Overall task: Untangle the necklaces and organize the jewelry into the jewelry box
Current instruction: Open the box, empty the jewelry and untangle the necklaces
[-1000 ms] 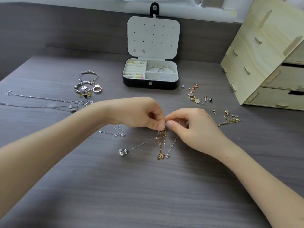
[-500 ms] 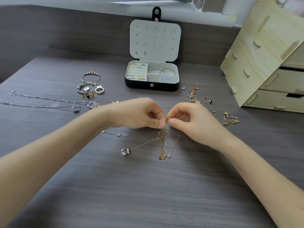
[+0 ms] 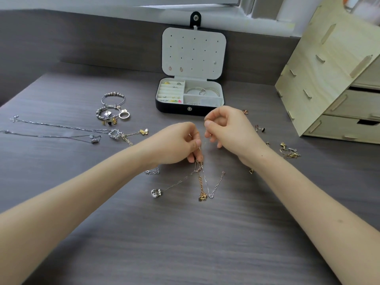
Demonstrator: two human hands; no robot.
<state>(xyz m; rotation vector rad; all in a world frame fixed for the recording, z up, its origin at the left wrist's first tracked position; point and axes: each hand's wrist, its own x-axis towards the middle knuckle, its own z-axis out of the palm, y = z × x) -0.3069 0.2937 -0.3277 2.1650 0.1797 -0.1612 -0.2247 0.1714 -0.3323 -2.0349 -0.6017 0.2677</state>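
Far left: two silver necklaces [image 3: 51,128] lie flat, long axis left-right, roughly parallel, and their left ends reach the frame edge. Just right of them are beaded bracelets [image 3: 113,99] and a ring [image 3: 124,115], then a gold butterfly chain [image 3: 141,132].

Left hand [image 3: 176,144]: fingers curled, thumb and forefinger pinching the top of the tangled chains [image 3: 199,161] at table centre. The tangle's long axis runs near-far. A gold strand [image 3: 200,182] trails toward the viewer. A silver strand runs down-left to a pendant [image 3: 155,193] lying on the table. A short silver extender [image 3: 217,185] angles up-right.

Right hand [image 3: 228,128]: held above and just right of the left, apart from it. Thumb and forefinger clamp a fine bit of the same tangle; the strand is barely visible.

Jewelry box [image 3: 189,109]: behind the hands, with the lid [image 3: 194,51] upright. Two earrings are pinned low left on the lid. The left ring rolls hold small pieces, the right rear compartment holds bangles [image 3: 202,91], and I can't make out what's in the right front compartment.

Right: loose earrings [image 3: 260,128] and a gold chain pile [image 3: 290,152]. A wooden drawer unit [image 3: 333,79] blocks the far right. The table [image 3: 185,243] has open room on the near side.
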